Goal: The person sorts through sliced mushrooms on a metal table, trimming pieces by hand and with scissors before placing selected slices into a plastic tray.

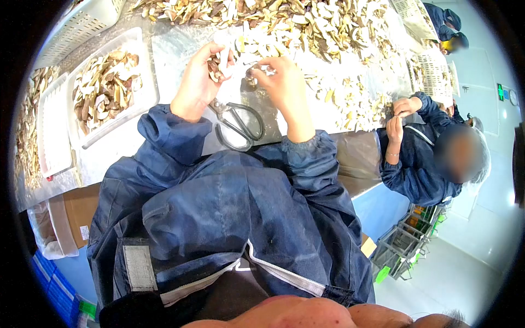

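Note:
My left hand (198,79) is raised over the metal table, its fingers curled round several brown-and-white mushroom slices (214,68). Just to its right, my right hand (284,90) pinches a small, dark mushroom piece (251,77) between thumb and fingertips. Between my wrists, near the table's front edge, lies a pair of black-handled scissors (243,124), touched by neither hand. A broad pile of sliced mushrooms (322,27) spreads over the table beyond my hands.
To the left stands a white plastic tray (150,82) holding mushroom slices, with a white basket (87,27) behind it. On the right, a co-worker's hands (399,116) are at the table edge. White perforated baskets (437,76) line the far right. Crates (402,243) stand on the floor.

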{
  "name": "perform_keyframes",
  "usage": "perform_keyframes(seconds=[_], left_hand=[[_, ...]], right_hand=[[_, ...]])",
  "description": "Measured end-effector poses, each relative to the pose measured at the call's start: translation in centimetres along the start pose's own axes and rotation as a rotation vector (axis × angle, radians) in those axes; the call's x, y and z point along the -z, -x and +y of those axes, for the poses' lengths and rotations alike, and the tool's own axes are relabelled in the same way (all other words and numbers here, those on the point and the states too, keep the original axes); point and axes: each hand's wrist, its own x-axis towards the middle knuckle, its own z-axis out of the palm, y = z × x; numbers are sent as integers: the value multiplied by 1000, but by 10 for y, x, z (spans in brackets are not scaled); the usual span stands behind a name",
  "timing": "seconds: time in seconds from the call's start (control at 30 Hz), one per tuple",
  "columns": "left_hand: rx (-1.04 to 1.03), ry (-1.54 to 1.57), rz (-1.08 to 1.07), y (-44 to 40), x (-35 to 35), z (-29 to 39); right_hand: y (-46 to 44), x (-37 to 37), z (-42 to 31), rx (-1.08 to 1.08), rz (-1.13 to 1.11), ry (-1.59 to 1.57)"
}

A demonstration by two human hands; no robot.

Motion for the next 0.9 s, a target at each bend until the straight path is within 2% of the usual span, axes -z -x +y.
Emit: perform_keyframes(seconds=[0.1, 0.3, 0.5, 0.6, 0.7, 0.73, 0.83, 0.9], left_hand=[[19, 64, -14, -1, 1, 1], [28, 111, -72, -2, 5, 0], [45, 128, 68, 0, -4, 1], [38, 81, 65, 0, -9, -1], [64, 76, -28, -5, 1, -5], [74, 101, -60, -5, 3, -5], [71, 127, -76, -6, 3, -3], [62, 129, -57, -4, 3, -5]], right_hand=[[1, -5, -12, 3, -13, 129], [2, -9, 13, -61, 8, -7], [-9, 10, 3, -426, -103, -440], [-18, 11, -21, -219, -63, -737], [-30, -1, -19, -115, -66, -655], [-32, -4, -14, 14, 24, -281], [-27, -17, -2, 96, 38, 134], [-22, -21, 0, 87, -7, 196]])
